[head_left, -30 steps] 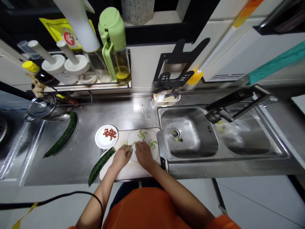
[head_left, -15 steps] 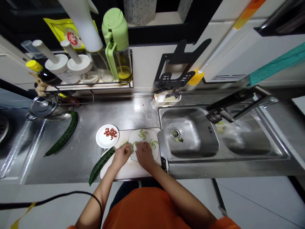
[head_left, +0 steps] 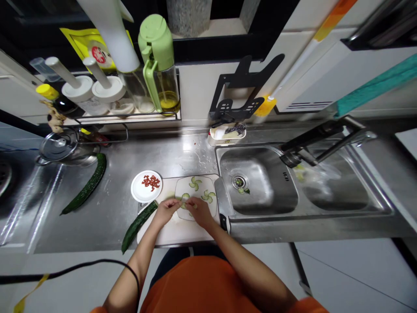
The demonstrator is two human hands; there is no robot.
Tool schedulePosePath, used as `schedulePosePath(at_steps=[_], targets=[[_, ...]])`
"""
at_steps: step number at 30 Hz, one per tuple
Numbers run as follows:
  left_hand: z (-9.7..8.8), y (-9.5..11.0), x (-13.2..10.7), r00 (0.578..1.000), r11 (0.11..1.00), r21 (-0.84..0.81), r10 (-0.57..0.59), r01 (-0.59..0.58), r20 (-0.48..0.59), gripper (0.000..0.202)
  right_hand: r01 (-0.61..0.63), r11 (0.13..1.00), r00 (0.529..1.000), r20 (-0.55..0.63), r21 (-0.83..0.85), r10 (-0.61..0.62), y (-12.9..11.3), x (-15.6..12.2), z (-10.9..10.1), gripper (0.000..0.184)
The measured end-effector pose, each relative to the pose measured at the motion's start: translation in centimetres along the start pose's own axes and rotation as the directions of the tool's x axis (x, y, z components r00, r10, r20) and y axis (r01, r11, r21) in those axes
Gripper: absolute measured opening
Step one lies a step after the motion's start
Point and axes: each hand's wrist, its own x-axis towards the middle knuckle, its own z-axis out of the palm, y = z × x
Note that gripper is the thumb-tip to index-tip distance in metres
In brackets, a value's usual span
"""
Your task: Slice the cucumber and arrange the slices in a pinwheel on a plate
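Observation:
Both hands meet over the near edge of a white square plate point(head_left: 187, 186) that lies on a pale cutting board point(head_left: 177, 232). My left hand point(head_left: 167, 210) and my right hand point(head_left: 198, 211) pinch cucumber slices point(head_left: 185, 198) between their fingertips at the plate's front left. Two finished rosettes of cucumber slices point(head_left: 195, 183) sit on the plate, one at the back and one at the right. A cut cucumber point(head_left: 138, 225) lies along the board's left edge.
A small white dish of red bits point(head_left: 146, 186) stands left of the plate. A whole cucumber point(head_left: 85, 186) lies further left near a pot lid point(head_left: 58, 147). A knife point(head_left: 222, 204) rests between board and sink point(head_left: 257, 182). Bottles fill the rack behind.
My hands have drawn back slightly toward the plate's near edge and their fingertips have come together on the cucumber slices. The view has shifted a little.

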Motion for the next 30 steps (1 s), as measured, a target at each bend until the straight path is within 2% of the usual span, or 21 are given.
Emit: schedulePosePath(at_steps=[4, 8, 12, 16, 20, 23, 26, 30], targets=[[0.4, -0.1, 0.0, 0.99, 0.981, -0.131, -0.137, 0.14, 0.032, 0.049, 0.051, 0.997, 0.998, -0.024, -0.06, -0.052, -0.4, -0.3, -0.1, 0.008], [0.9, 0.3, 0.2, 0.96, 0.909, -0.31, -0.274, 0.278, 0.056, 0.051, 0.142, 0.986, 0.988, -0.051, -0.087, -0.147, -0.3, -0.6, 0.0, 0.007], [1.0, 0.7, 0.4, 0.959, 0.887, -0.374, -0.282, 0.272, 0.03, 0.049, 0.157, 0.985, 0.982, -0.099, -0.065, -0.163, 0.0, -0.7, 0.1, 0.005], [0.9, 0.4, 0.9, 0.972, 0.906, -0.364, -0.233, 0.218, 0.002, 0.06, 0.043, 0.999, 0.994, -0.097, -0.003, -0.043, 0.2, -0.6, 0.3, 0.006], [0.7, -0.6, 1.8, 0.987, 0.95, -0.285, -0.149, 0.125, -0.065, 0.051, -0.072, 0.991, 0.99, -0.109, 0.111, 0.084, 0.3, -0.5, 0.7, 0.006], [0.4, -1.0, 2.3, 0.992, 0.985, -0.171, -0.055, 0.034, -0.115, 0.041, -0.07, 0.989, 0.988, -0.125, 0.13, 0.087, 0.4, -0.3, 0.9, 0.008], [0.0, -1.0, 2.5, 0.989, 0.998, 0.031, 0.061, -0.057, -0.138, 0.032, -0.037, 0.998, 0.994, -0.105, 0.044, 0.042, 0.6, 0.0, 1.3, 0.012], [-0.5, -0.5, 2.8, 0.962, 0.929, 0.34, 0.214, -0.146, -0.172, 0.021, -0.054, 0.991, 0.995, -0.086, -0.125, 0.043, 0.8, 0.7, 1.9, 0.018]])
